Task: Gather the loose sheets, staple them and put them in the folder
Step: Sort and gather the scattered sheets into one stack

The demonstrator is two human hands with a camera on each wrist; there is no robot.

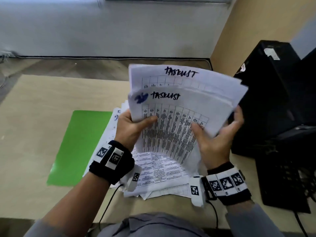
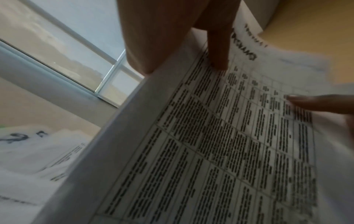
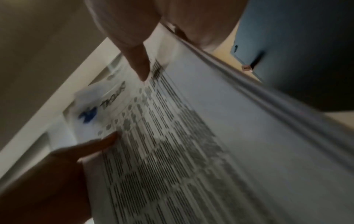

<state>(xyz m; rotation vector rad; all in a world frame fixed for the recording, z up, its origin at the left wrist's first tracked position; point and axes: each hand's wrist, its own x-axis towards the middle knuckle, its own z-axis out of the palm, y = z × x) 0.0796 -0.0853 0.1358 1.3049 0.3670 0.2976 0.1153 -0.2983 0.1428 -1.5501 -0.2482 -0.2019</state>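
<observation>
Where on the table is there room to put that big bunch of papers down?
Bare table lies left of the green folder and behind it. It is crowded under both hands, where loose sheets pile up, and at the right by the black computer case.

A printed sheet (image 2: 220, 144) fills the lower right of the frame; a left thumb (image 2: 218, 50) presses its upper edge.
</observation>
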